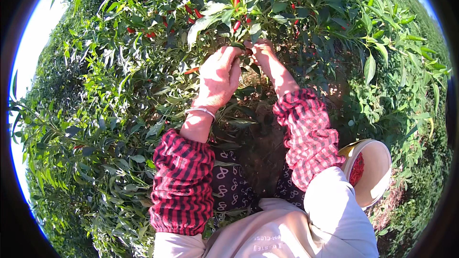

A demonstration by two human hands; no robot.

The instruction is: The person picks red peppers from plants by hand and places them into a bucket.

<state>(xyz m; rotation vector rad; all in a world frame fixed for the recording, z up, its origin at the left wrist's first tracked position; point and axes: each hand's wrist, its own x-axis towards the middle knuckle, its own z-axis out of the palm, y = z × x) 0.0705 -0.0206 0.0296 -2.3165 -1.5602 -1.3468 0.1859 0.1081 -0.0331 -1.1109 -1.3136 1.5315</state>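
My left hand (217, 76) reaches into a chili pepper plant (205, 24), its fingers curled and closed at the foliage. Close beside it, my right hand (266, 57) has its fingers pinched together among the same stems. The fingertips nearly meet, and leaves and shade hide what lies between them. Just above the hands hang a red chili pepper (236, 26) and, higher up, another chili pepper (237, 1). An orange-red chili pepper (191, 71) shows to the left of my left hand.
A pale bucket (379, 174) stands by my right elbow, tilted, with red chili peppers (357, 169) inside. Dense pepper plants (95, 114) surround me on the left and ahead. Green peppers (416, 38) hang at the right. Shaded soil (265, 162) lies between my legs.
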